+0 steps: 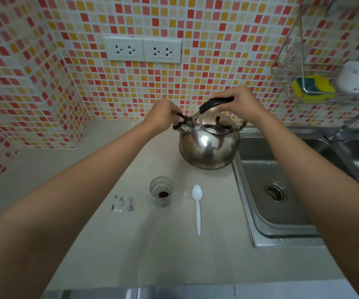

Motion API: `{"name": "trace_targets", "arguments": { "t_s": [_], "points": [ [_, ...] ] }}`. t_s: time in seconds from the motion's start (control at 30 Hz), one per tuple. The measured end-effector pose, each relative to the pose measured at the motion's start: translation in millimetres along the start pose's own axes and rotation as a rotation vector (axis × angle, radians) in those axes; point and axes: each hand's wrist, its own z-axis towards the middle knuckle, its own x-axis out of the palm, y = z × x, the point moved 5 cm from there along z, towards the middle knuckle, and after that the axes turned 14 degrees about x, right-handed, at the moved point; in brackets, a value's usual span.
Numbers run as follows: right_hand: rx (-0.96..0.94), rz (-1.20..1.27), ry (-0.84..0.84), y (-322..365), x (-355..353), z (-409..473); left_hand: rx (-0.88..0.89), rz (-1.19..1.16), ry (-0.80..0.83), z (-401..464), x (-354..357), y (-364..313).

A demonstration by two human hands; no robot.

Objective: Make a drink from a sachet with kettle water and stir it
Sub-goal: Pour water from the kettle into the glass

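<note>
clear cup, brown powder inside

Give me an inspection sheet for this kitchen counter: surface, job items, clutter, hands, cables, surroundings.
Surface: pale counter, no spills seen.
Job items: steel kettle upright at the back beside the sink; clear cup with dark powder at the bottom, no water yet; white plastic spoon lying right of the cup, apart from it; opened sachet lying flat left of the cup.
Clutter: nothing seen on the counter.
Hands: left hand gripping the black spout cap; right hand closed on the kettle handle.
Cables: nothing seen; wall sockets are unused.
Surroundings: mosaic tile wall; steel sink on the right; wire rack holding a sponge and a bowl.
</note>
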Motion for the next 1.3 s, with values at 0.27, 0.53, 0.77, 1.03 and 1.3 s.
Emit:
{"name": "trace_targets", "arguments": {
  "t_s": [0.27,0.53,0.77,1.03,1.3],
  "points": [
    [-0.064,-0.075,0.051,24.9,3.7,-66.1,0.031,-0.025,0.021,-62.1,-9.6,-16.4],
    [-0.104,-0.188,0.125,39.2,27.4,-108.6,0.052,0.028,0.109,-109.2,-3.7,-19.3],
    [-0.099,-0.231,0.152,38.7,44.8,-126.5,0.03,0.063,0.166,-128.4,3.1,-19.9],
    [-0.084,-0.266,0.152,37.5,55.9,-132.8,0.051,0.124,0.194,-137.1,5.9,-19.3],
    [-0.088,-0.302,0.153,37.8,61.9,-136.9,0.037,0.128,0.197,-141.7,8.0,-16.7]
  ]
}}
